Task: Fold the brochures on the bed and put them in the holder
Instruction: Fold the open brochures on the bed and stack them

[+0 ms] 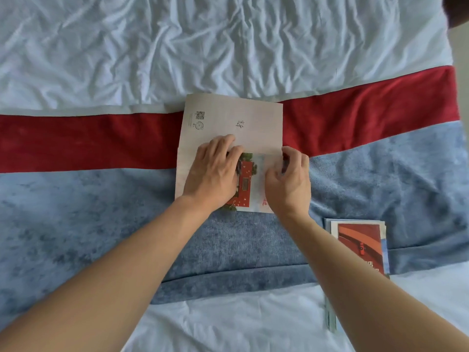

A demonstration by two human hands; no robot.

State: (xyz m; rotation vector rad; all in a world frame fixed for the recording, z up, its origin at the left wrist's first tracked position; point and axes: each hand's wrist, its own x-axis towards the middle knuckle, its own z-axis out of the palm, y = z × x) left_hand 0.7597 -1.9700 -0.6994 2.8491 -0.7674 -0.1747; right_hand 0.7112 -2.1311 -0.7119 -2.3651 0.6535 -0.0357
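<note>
A pale brochure (253, 123) with a QR code and a red building picture lies flat across the red and blue bed runner. My left hand (215, 174) rests palm down on its lower half, pressing it to the bed. At the brochure's right edge my right hand (288, 181) pinches a flap of the paper between fingers and thumb. A stack of brochures (360, 245) with a red cover lies to the lower right, partly hidden by my right forearm. No holder is in view.
The bed has a wrinkled white sheet (228, 41) at the far side, a red band (88, 141) and a blue plush band (88, 224) across the middle, and white sheet near me. A dark object (456, 8) sits at the top right corner.
</note>
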